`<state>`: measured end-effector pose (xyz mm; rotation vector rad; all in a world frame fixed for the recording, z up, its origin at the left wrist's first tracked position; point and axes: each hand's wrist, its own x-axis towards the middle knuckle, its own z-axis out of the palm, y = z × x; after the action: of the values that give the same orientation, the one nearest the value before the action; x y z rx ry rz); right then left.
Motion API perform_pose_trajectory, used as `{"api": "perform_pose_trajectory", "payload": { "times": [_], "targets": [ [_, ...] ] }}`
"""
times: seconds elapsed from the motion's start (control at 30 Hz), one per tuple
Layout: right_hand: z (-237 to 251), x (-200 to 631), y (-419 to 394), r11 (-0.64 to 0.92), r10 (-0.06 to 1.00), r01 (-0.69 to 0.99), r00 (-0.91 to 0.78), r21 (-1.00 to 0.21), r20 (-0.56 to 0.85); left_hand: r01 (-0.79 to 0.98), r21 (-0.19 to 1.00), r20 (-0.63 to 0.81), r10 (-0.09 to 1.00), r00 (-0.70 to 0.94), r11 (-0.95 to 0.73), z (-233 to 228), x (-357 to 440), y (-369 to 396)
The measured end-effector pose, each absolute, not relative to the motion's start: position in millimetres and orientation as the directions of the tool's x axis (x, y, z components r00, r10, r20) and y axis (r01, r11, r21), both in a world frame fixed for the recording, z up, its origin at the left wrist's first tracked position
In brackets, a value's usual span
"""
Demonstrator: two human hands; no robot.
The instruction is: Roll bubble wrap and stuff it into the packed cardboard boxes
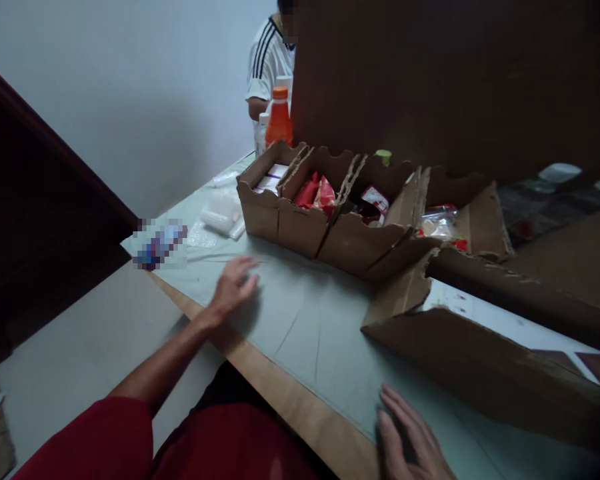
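My left hand [235,288] hovers over or rests on the pale green table cover [300,327], fingers apart and holding nothing. Beyond it lie clear bubble-wrap pieces [221,212]. Low on the right, my right hand [411,433] is at the cover near the table's front edge, thumb and fingers apart, with nothing in it. A cardboard box [480,360] with white flat packaging [510,327] inside stands just past my right hand. To the left of the bubble wrap, a blurred-out blue and red item [160,245] lies at the table corner.
Behind stands a row of open cardboard bins [295,230] holding red snack packets [316,192] and other packs. An orange bottle [279,120] rises behind them. Clear bottles [540,190] are at the right. A person in a white striped shirt [266,60] is at the far end.
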<state>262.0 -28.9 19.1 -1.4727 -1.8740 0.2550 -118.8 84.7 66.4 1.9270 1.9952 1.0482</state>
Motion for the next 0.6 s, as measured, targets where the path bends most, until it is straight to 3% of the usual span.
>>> {"api": "perform_pose_trajectory", "payload": {
  "times": [0.1,0.17,0.33,0.43,0.53,0.6],
  "targets": [
    [11.8,240.9,-13.6,0.445,0.837,0.784,-0.192,-0.433,0.513,0.824,0.552,0.369,0.848,-0.38,0.128,79.9,-186.0,133.1],
    [4.3,238.9,-9.2,0.46,0.808,0.807,-0.208,-0.37,0.55,0.82,0.529,0.357,0.819,-0.45,0.219,83.9,-214.8,162.0],
    [2.6,244.6,-11.1,0.446,0.845,0.792,-0.219,-0.418,0.488,0.855,0.456,0.281,0.871,-0.403,0.248,92.2,-246.3,192.3],
    [9.5,240.2,-14.6,0.392,0.885,0.772,-0.167,-0.5,0.435,0.915,0.384,0.363,0.892,-0.27,0.121,102.5,-237.6,163.2],
    [20.6,229.4,-17.3,0.282,0.935,0.706,-0.05,-0.65,0.352,0.914,0.359,0.51,0.86,-0.021,-0.191,106.6,-194.9,110.2],
    [32.6,221.3,-16.9,0.149,0.98,0.573,0.024,-0.806,0.199,0.835,0.382,0.563,0.817,0.129,-0.395,102.8,-152.3,77.0]
  ]
}}
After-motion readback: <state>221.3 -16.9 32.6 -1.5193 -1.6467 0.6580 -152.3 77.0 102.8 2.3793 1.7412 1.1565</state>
